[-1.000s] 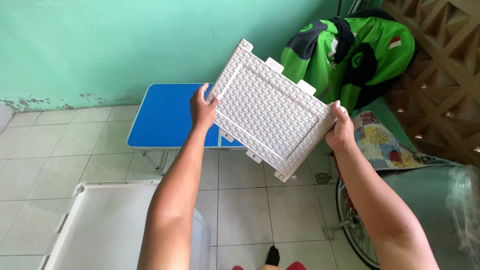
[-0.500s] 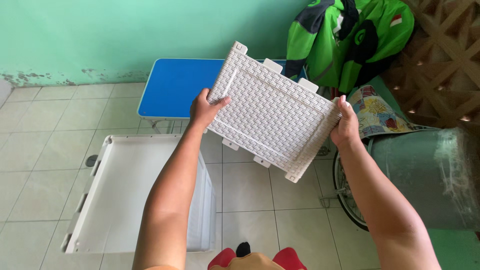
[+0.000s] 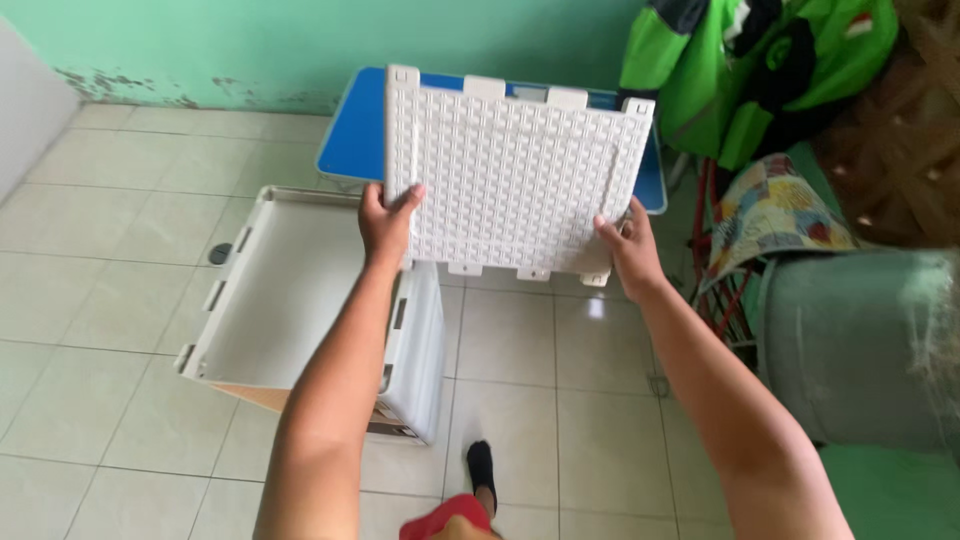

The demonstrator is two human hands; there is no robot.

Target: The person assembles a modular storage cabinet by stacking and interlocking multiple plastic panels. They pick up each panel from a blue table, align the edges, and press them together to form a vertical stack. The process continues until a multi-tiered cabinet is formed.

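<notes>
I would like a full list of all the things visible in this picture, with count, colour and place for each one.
Textured plastic panel: one, white, held up in the middle, above the floor.
Open box: one, white, on the floor at the left, under the left arm.
Small table: one, blue top, by the wall, partly hidden behind the panel.
Jackets: green with black parts, piled at the upper right; count unclear.
Patterned cloth: one, many colours, right of the panel.
Cushioned seat: one, grey-green, at the right edge.
Floor tiles: pale, all over the floor.
Wall: green, at the top.
Foot: one, in a black sock, bottom centre.
Left hand: grips the panel's left edge.
Right hand: grips the panel's lower right corner.
</notes>
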